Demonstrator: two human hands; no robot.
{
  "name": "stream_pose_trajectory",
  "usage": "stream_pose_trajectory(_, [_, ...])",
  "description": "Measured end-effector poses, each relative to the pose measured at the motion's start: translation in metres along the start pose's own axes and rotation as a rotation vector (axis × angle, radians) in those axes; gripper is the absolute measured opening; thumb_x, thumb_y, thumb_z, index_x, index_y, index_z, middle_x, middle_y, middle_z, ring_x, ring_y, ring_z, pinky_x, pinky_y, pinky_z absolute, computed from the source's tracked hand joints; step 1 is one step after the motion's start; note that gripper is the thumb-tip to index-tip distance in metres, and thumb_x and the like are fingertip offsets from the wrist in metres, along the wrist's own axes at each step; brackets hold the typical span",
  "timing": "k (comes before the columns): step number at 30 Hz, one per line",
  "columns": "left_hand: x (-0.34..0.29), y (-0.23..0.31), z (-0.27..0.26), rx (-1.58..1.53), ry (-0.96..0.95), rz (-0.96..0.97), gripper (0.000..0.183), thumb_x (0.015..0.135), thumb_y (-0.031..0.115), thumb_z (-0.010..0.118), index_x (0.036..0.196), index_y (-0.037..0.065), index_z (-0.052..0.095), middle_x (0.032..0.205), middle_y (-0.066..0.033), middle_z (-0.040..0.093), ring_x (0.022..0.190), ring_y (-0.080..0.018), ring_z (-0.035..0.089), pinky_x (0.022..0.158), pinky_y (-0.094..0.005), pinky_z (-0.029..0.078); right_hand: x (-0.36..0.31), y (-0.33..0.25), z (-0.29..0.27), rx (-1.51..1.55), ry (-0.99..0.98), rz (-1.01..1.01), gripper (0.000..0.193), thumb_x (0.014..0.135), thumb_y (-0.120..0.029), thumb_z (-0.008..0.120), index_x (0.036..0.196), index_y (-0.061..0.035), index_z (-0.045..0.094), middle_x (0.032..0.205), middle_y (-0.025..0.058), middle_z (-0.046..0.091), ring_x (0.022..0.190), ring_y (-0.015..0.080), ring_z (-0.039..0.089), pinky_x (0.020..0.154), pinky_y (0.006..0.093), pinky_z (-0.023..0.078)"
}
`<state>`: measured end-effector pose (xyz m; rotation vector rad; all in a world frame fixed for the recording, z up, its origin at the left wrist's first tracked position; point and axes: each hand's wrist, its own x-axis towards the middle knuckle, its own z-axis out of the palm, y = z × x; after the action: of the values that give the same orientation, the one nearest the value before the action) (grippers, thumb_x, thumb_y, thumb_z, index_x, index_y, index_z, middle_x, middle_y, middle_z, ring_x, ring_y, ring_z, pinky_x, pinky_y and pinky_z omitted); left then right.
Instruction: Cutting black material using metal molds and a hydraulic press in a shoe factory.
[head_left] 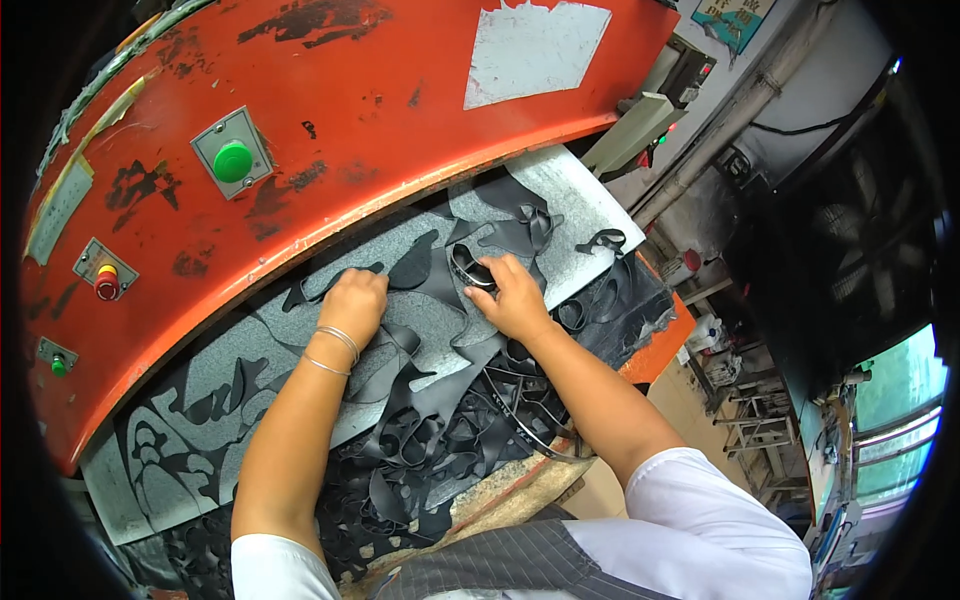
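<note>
My right hand grips a curved metal cutting die between thumb and fingers, and the die stands on the cutting board. To its left, my left hand is closed with fingers curled down at a black cut piece. That piece shows on both sides of the fingers, while the fingertips themselves are hidden. Beside it lies a rounded black piece. Thin black sheet material, cut full of holes, drapes from the board over its near edge.
An orange-red press arches over the board's far side, with a green button and a red knob. Black scraps heap along the near edge. More metal dies hang near my right forearm. A large fan stands at right.
</note>
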<state>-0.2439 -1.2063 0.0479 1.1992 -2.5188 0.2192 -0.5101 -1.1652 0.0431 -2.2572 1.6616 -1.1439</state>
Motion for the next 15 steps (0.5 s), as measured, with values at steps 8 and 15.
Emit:
stream_pose_trajectory(8, [0.012,-0.026,-0.002,-0.766,-0.051,-0.963,0.024,0.08,0.013,0.061,0.101,0.006,0.07,0.076,-0.0129,0.069,0.074,-0.03,0.068,0.071,-0.0393,0.054,-0.001,-0.001,-0.001,0.063,-0.052,0.072,0.046,0.074,-0.024,0.076,0.111,-0.003,0.058,0.097,0.0161,0.056,0.091,0.0367,0.057,0.079,0.0419,0.048])
stream_pose_trajectory(15, [-0.004,-0.003,-0.008,-0.266,0.262,-0.582,0.026,0.079,0.017,0.068,0.105,0.013,0.066,0.107,-0.0078,0.061,0.11,-0.0285,0.054,0.09,-0.0408,0.044,0.008,-0.01,-0.013,0.129,-0.063,0.133,0.044,0.075,-0.022,0.076,0.11,-0.0024,0.058,0.096,0.0168,0.056,0.087,0.0359,0.059,0.075,0.0411,0.049])
